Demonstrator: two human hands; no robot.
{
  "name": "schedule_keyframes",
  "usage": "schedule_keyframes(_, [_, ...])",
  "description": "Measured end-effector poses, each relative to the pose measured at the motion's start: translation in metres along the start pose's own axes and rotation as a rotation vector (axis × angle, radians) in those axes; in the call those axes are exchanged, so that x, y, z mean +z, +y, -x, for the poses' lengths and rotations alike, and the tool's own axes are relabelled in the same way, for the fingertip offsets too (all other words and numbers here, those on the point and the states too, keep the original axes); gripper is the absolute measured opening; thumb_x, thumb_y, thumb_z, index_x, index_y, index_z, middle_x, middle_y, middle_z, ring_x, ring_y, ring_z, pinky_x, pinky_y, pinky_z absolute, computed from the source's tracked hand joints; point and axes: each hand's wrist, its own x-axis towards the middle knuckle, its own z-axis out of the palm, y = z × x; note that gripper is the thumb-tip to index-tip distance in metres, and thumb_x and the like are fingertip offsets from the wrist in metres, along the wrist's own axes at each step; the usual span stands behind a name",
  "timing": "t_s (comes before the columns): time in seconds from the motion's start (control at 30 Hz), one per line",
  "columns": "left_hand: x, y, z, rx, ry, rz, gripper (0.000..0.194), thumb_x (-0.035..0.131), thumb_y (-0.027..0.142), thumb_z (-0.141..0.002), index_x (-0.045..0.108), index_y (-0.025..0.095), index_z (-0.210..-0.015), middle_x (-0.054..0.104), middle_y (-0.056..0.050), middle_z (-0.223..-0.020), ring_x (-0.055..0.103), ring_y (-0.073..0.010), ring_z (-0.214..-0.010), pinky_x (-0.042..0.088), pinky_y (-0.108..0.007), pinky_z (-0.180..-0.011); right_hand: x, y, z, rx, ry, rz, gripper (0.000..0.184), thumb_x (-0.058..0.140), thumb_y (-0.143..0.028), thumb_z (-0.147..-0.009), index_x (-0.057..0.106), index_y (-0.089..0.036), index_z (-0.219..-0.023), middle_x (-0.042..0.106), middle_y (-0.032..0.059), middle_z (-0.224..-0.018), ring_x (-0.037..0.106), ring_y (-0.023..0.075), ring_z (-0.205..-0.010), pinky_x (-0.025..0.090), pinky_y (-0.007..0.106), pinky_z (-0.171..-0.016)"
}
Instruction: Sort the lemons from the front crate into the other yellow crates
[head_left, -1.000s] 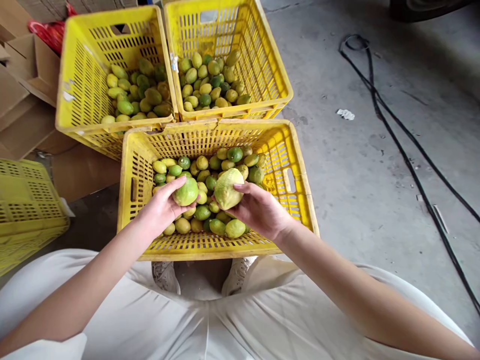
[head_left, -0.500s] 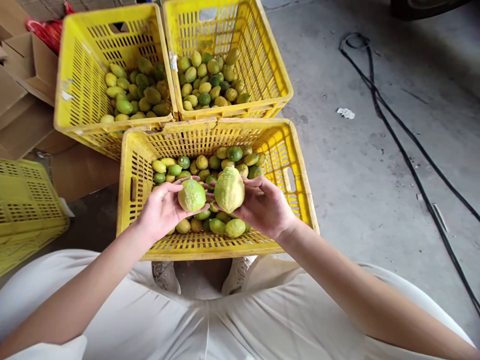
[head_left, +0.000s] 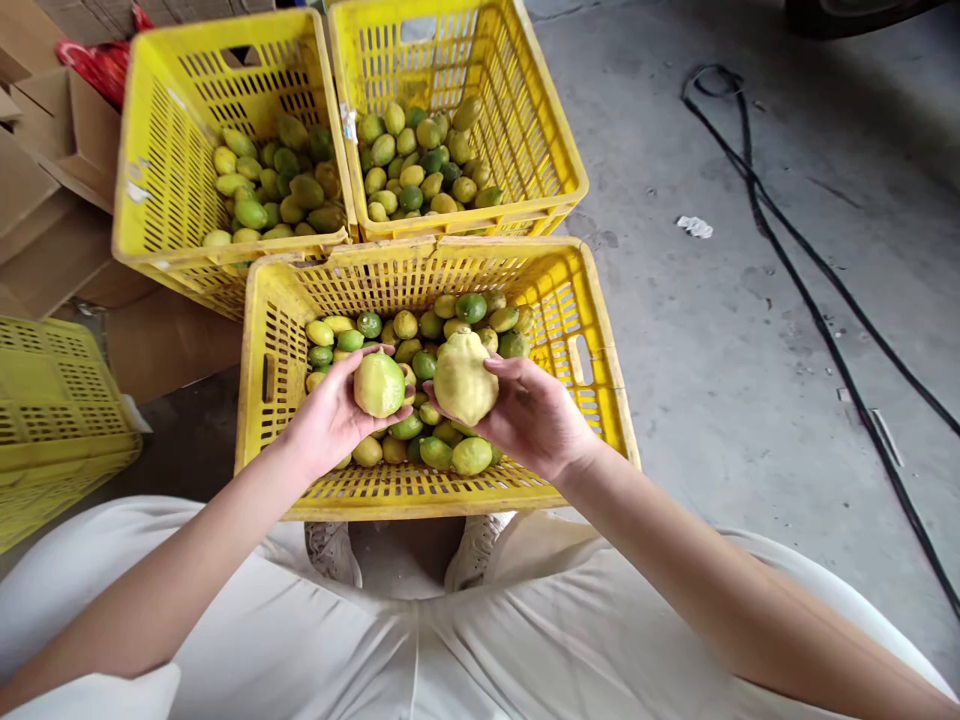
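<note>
In my left hand [head_left: 330,415] lies a green-yellow lemon [head_left: 379,384], held between the thumb and the fingers beneath it. My right hand [head_left: 536,415] grips a larger, paler, bumpy lemon [head_left: 465,380], thumb on its right side. Both fruits are held above the near yellow crate [head_left: 600,400], a small gap between them. Inside that crate lie many green and yellow lemons [head_left: 471,456], partly hidden by my hands.
Behind it stand a left yellow crate [head_left: 142,150] and a right yellow crate [head_left: 555,140], both holding lemons. Another yellow crate [head_left: 60,410] is at far left, near cardboard boxes [head_left: 52,220]. A black cable [head_left: 817,310] runs over the floor at right.
The left lemon has turned in my fingers, showing a smoother side, and has shifted slightly left. The right lemon has also turned and moved slightly to the right.
</note>
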Motion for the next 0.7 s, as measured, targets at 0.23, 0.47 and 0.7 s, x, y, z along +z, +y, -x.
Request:
schedule_keyframes(0.23, [-0.005, -0.002, 0.003, 0.023, -0.057, -0.007, 0.023, 0.061, 0.022, -0.092, 0.066, 0.016, -0.114, 0.078, -0.011, -0.107, 0.077, -0.0296, -0.102, 0.066, -0.05, -0.091, 0.001, 0.0, 0.002, -0.009, -0.028, 0.007, 0.03, 0.071, -0.025, -0.076, 0.066, -0.023, -0.106, 0.079, 0.0063, -0.108, 0.073, 0.0293, -0.117, 0.062, 0.047, -0.105])
schedule_keyframes(0.47, [-0.01, -0.006, 0.002, 0.092, -0.101, -0.093, 0.027, 0.083, 0.023, -0.074, 0.063, 0.02, -0.091, 0.071, -0.002, -0.083, 0.078, -0.0253, -0.089, 0.066, -0.035, -0.078, -0.002, 0.002, 0.003, 0.03, -0.016, 0.056, 0.038, 0.087, -0.032, -0.077, 0.065, -0.029, -0.107, 0.076, -0.0022, -0.093, 0.075, 0.0171, -0.077, 0.067, 0.028, -0.07])
schedule_keyframes(0.7, [-0.002, -0.001, 0.006, -0.004, -0.007, 0.009, 0.031, 0.06, 0.023, -0.08, 0.069, 0.014, -0.109, 0.077, -0.013, -0.101, 0.076, -0.0324, -0.103, 0.066, -0.053, -0.089, 0.002, -0.001, 0.002, 0.089, -0.013, -0.082, 0.025, 0.062, -0.036, -0.089, 0.064, -0.022, -0.11, 0.08, 0.0092, -0.103, 0.08, 0.0302, -0.099, 0.067, 0.048, -0.09])
